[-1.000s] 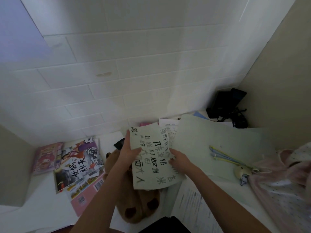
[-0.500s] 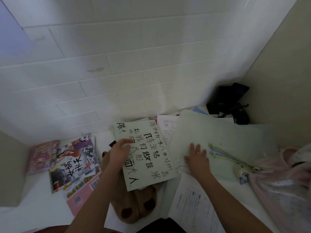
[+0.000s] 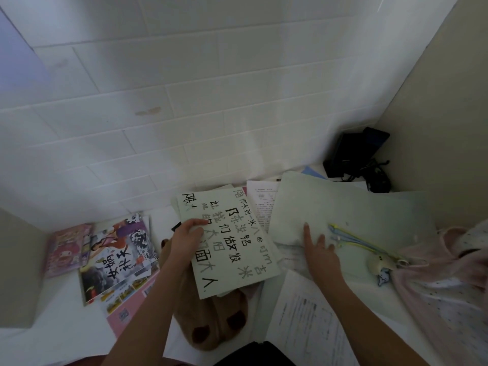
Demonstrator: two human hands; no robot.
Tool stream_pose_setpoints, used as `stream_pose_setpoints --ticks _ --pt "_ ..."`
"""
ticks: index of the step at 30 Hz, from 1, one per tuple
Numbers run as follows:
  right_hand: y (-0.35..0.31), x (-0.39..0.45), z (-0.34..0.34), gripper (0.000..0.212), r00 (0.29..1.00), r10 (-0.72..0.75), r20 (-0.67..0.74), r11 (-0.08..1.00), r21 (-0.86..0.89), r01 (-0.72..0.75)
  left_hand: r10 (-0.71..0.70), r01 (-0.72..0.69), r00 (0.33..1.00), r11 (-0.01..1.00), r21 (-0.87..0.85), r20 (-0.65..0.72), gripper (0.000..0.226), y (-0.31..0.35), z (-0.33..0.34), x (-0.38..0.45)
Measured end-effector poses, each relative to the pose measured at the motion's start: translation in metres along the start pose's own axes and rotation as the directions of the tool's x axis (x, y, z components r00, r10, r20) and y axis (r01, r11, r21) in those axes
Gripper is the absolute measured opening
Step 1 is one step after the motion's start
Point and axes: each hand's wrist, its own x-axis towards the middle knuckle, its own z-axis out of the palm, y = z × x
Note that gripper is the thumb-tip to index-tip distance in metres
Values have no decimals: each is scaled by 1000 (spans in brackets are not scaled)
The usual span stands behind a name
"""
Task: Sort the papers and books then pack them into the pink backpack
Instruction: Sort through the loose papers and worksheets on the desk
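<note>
My left hand [image 3: 188, 239] grips the left edge of a white sheet with large handwritten characters [image 3: 232, 244], held above the white table. My right hand [image 3: 318, 247] lies flat with straight fingers on a large pale green sheet [image 3: 351, 207] to the right. A printed page [image 3: 262, 204] pokes out between the two sheets, and another printed page [image 3: 309, 323] lies near my right forearm. The pink backpack [image 3: 446, 283] sits at the far right edge. At the left lie an illustrated book [image 3: 118, 257], a pink book [image 3: 66, 249] and a pink booklet [image 3: 126, 307].
A brown plush item [image 3: 214, 320] lies under the handwritten sheet. Coloured pens [image 3: 353, 240] and a small cream charm [image 3: 380, 262] rest on the green sheet. Black devices with cables [image 3: 356, 159] fill the back right corner. A tiled wall stands behind, beige panels at both sides.
My right hand let go of the handwritten sheet and moved right onto the green sheet. My left hand lowered the handwritten sheet, still gripping it.
</note>
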Motion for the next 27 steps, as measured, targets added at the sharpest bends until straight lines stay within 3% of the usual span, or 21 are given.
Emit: stream_pose_setpoints --ticks 3,6,8,10,12,14,16,17,18,20,23,26,27 --pt "11 4 -8 64 999 15 -41 999 -32 -16 0 0 1000 1000 -1 0 26 0 1 0" --pt "6 4 -28 59 988 111 -106 988 117 -98 11 -11 1000 1000 27 -6 25 0 2 0" --pt "-14 1 -43 57 975 29 -222 974 226 22 12 -12 1000 999 33 -3 24 0 3 0" --pt "-45 -7 -59 55 919 -110 -379 874 403 271 23 -23 1000 998 53 -7 25 0 3 1" --pt "-80 -19 -76 49 862 -182 -473 663 588 463 16 -15 1000 999 45 -7 21 3 4 0" --pt "-113 -34 -87 33 889 -108 -445 376 810 451 -54 57 998 992 -111 34 23 8 5 -5" --pt "-135 -47 -94 24 979 -84 -188 6 982 189 -105 129 989 954 -272 102 49 10 4 -11" --pt "-142 -49 -93 23 990 -141 -1 -149 989 -20 -132 164 983 941 -295 124 59 11 3 -13" --pt "-146 -51 -90 25 968 -197 152 -230 953 -197 -163 196 978 935 -297 132 65 12 2 -14" --pt "-146 -54 -83 28 936 -209 283 -190 927 -323 -188 215 975 933 -288 119 61 14 2 -15" --pt "-138 -56 -68 42 947 -97 305 43 952 -302 -132 151 983 976 -157 129 38 15 5 -11" --pt "-125 -58 -56 53 937 155 313 -6 949 -316 -93 108 989 985 -136 115 27 10 7 -9" --pt "-120 -58 -55 55 926 275 260 27 960 -277 -98 114 990 980 -164 101 25 9 7 -8"
